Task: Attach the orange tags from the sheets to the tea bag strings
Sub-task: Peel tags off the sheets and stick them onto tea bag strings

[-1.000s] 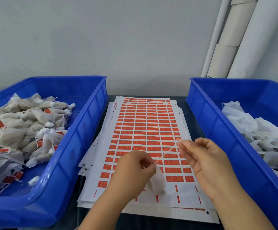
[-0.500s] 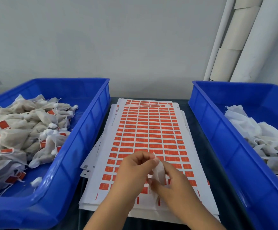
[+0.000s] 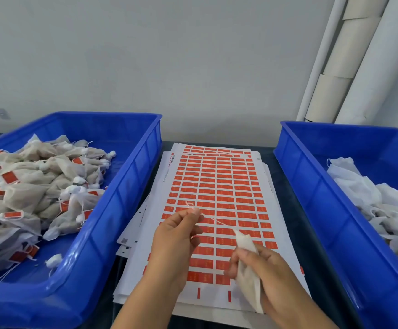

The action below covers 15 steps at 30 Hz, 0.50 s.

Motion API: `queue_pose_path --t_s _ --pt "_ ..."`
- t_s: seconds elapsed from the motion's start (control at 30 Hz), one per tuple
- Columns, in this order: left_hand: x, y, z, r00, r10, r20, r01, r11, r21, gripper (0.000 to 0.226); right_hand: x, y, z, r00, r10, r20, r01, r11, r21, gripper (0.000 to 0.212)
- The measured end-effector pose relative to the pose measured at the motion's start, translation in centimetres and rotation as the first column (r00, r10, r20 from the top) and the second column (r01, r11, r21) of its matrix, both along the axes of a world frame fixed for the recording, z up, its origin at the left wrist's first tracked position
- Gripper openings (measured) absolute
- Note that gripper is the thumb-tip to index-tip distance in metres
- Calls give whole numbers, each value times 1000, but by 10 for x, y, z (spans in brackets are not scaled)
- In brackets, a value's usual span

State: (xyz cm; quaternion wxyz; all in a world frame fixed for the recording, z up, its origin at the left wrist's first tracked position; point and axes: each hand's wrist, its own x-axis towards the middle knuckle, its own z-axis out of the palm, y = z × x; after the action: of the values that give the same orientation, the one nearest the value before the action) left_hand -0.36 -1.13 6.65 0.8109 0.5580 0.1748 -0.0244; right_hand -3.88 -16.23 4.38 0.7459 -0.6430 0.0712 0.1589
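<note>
Head view: left hand [image 3: 176,236] pinching thin string [image 3: 213,219]; right hand [image 3: 264,271] gripping soft white mesh tea bag [image 3: 246,262]; glossy orange rectangular tags [image 3: 217,186], print unreadable.

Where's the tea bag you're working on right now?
In the right hand, low centre-right of the head view: the tea bag hangs over the tag sheet's near rows.

The two blue bins [image 3: 131,186] [image 3: 312,186] are moulded plastic with a glossy sheen along their rims. The tag sheets [image 3: 217,186] are smooth white paper printed with matt orange. The tea bag [image 3: 248,269] is thin, matt, fibrous cloth; its string [image 3: 213,219] is fine thread. The wall [image 3: 169,55] looks matt.
</note>
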Motion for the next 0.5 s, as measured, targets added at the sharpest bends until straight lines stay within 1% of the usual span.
queue_pose_path --t_s 0.03,0.07,0.13,0.17,0.2,0.27,0.3,0.33,0.37,0.4,0.43,0.47,0.5 --pt "-1 0 -2 1000 6 -7 -6 1000 -2 21 1 -1 1 999 -20 -45 28 984 176 17" --pt "-2 0 -5 1000 13 -10 -13 1000 9 21 1 -2 2 996 -34 -85 60 943 327 15" --pt "-4 -3 -12 1000 10 -12 -10 999 44 21 4 -6 1 986 -57 -155 131 841 525 10" --pt "-7 -5 -16 1000 3 -17 -1 996 93 21 5 -8 0 982 -69 -176 160 796 583 11" --pt "-9 -8 -19 1000 -9 -23 13 982 187 19 6 -11 -1 979 -80 -186 180 764 619 18" --pt "-15 -13 -26 998 -67 -12 67 925 375 19 8 -15 -1 975 -114 -191 212 734 645 35" --pt "-18 -15 -28 994 -109 -1 99 898 429 19 9 -16 -1 972 -137 -189 227 739 634 41" --pt "-22 -17 -30 989 -148 6 127 874 470 18 9 -17 -1 971 -162 -177 237 767 597 44" --pt "-24 -19 -32 984 -178 15 146 851 505 16 9 -17 -2 970 -187 -154 241 821 517 42" --pt "-26 -20 -33 979 -199 33 150 829 539 15 9 -17 -3 971 -212 -114 240 892 383 36" --pt "-27 -21 -33 973 -221 63 145 805 575 14 8 -15 -4 971 -233 -61 240 947 215 28" --pt "-28 -22 -32 963 -251 101 137 773 620 14 7 -13 -3 971 -240 -1 240 970 43 22" --pt "-28 -22 -31 945 -294 143 126 731 671 15 6 -10 -2 972 -227 58 232 968 -98 17"
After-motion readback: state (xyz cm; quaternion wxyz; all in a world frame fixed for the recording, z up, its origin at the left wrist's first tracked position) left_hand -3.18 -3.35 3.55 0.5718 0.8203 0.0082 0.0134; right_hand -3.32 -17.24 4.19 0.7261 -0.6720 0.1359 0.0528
